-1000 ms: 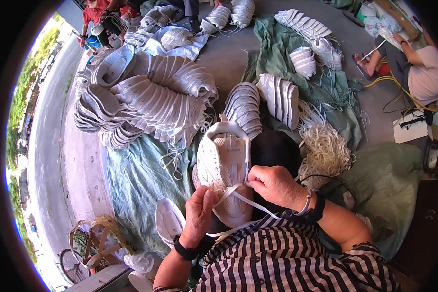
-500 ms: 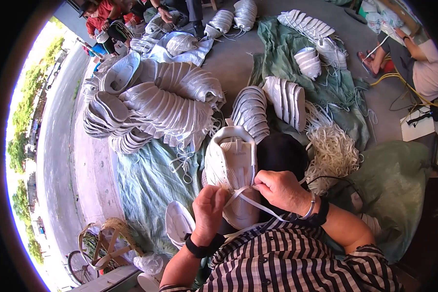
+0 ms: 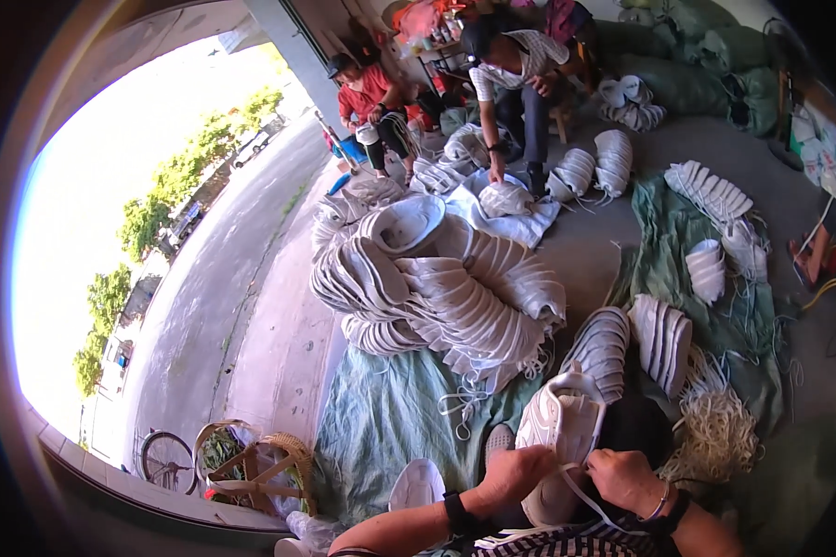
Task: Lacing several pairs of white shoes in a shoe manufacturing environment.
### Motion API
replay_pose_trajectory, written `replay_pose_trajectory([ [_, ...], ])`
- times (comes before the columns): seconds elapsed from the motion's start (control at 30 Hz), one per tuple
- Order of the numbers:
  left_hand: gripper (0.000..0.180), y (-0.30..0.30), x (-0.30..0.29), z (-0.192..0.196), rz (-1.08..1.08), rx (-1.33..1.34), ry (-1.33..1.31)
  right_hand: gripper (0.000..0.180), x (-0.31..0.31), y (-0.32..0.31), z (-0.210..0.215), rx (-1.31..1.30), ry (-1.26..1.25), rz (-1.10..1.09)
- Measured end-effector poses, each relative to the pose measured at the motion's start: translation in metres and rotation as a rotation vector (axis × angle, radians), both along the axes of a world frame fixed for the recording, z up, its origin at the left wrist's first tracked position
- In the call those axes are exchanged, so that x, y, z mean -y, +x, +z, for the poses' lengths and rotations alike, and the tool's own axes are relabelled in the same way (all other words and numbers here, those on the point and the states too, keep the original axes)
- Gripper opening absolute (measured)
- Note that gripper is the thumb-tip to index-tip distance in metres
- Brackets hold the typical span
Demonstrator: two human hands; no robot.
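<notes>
Head view shows my hands low in the frame, both closed on a white shoelace (image 3: 581, 492). My left hand (image 3: 514, 472) pinches it beside the white sneaker (image 3: 559, 436), which stands toe-up between and just above the hands. My right hand (image 3: 625, 481) grips the lace on the sneaker's right side. A bundle of pale laces (image 3: 715, 432) lies just right, on green sheeting (image 3: 390, 418).

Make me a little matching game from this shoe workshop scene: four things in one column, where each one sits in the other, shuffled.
Things:
1. white shoe
2. bundle of pale laces
3. wicker basket
4. big heap of white uppers

Places:
a. lower left, by a bicycle wheel
b. between both hands
c. middle of the floor
d. right of the shoe, on green sheeting

Pairs: 1-b, 2-d, 3-a, 4-c
</notes>
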State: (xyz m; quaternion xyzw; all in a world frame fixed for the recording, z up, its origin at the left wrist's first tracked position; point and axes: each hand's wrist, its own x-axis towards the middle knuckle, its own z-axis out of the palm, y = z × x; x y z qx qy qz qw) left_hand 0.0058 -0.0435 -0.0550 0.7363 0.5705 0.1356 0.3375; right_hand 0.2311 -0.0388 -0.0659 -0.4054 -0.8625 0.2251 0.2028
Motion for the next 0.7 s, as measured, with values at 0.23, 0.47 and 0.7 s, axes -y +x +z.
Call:
replay_pose_trajectory([
  [0.23,0.006,-0.006,-0.022,0.01,-0.326,-0.314,0.164,0.011,-0.008,0.001,0.028,0.135,0.053,0.065],
  [0.47,0.023,0.002,-0.035,0.043,-0.409,-0.354,0.661,0.03,-0.025,0.002,0.029,0.138,0.28,0.159],
  [0.7,0.035,0.0,-0.061,0.019,-0.881,-0.522,0.87,0.025,-0.034,0.006,0.026,0.147,0.243,0.245],
])
